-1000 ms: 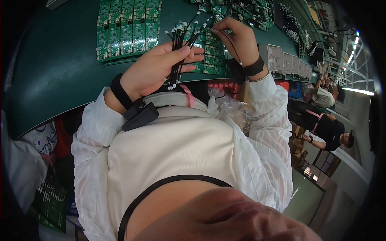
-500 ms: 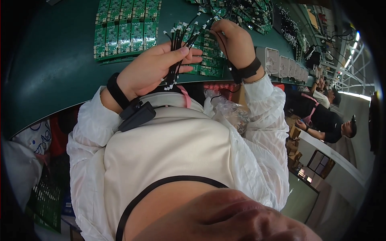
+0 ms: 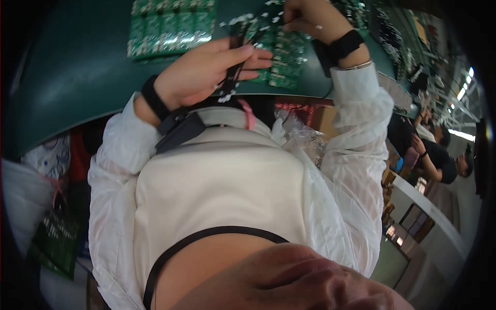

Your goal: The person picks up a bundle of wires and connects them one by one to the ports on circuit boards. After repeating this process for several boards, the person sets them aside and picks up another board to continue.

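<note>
Gripping a bundle of black wires [image 3: 234,75], the left hand [image 3: 199,72] has its thumb pressed over the middle of them, while its other fingers reach out behind, toward the right. The wires run through this grasp, fanning out above the thumb and hanging below it; white plugs [image 3: 225,96] show at the lower ends, close to the front edge of the green table [image 3: 77,67].

Up and to the right of the bundle, the right hand [image 3: 315,19] is bent at the wrist with its thumb and fingers drawn in to a narrow pinch. Blur hides whether a wire sits between them, so I cannot tell. A small white plug [image 3: 319,27] shows just beside this hand.

Behind the bundle and to its right lie green circuit boards [image 3: 287,59], below the right hand's fingertips. More boards lie in a rowed block [image 3: 173,28] beyond the left hand, farther left.
</note>
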A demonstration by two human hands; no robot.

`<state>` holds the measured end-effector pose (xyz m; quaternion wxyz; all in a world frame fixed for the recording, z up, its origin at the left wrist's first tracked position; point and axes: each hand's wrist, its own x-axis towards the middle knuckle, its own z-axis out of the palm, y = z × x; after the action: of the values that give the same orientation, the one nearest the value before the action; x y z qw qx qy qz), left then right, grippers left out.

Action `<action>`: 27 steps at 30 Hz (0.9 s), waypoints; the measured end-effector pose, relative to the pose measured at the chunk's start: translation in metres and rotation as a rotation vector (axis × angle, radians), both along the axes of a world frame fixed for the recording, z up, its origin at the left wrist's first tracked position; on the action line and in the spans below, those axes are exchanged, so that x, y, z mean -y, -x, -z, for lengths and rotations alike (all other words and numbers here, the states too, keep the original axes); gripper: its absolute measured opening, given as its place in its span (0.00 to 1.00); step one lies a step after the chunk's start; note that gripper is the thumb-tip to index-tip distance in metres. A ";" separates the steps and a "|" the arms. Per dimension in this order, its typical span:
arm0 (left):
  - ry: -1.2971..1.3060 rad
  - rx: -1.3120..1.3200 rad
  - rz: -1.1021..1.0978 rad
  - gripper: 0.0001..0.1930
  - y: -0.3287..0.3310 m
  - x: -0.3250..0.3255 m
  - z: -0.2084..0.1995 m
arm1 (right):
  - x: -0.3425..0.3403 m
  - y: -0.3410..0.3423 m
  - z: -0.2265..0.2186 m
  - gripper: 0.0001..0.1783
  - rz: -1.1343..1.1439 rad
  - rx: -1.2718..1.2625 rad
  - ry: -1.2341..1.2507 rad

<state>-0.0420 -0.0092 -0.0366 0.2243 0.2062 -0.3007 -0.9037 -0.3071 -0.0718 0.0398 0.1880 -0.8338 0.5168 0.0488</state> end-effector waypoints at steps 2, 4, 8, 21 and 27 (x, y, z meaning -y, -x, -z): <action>0.023 -0.006 0.001 0.18 -0.001 0.002 0.000 | 0.001 0.000 -0.003 0.06 -0.017 0.027 0.006; 0.039 -0.011 0.008 0.18 0.004 0.000 0.009 | -0.007 0.000 -0.007 0.07 0.056 0.036 -0.011; -0.009 -0.071 0.011 0.17 0.010 0.007 0.023 | -0.008 0.001 0.000 0.07 0.017 0.044 0.034; -0.006 -0.165 0.073 0.16 -0.019 -0.004 -0.034 | -0.083 -0.008 -0.020 0.07 0.118 0.099 0.573; 0.187 -0.111 0.075 0.15 -0.014 0.024 -0.057 | -0.116 -0.036 -0.040 0.09 0.357 0.460 0.491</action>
<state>-0.0276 -0.0328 0.0205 0.2247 0.1227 -0.3784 -0.8895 -0.2710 0.0437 0.0801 0.0991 -0.7399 0.5945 -0.2988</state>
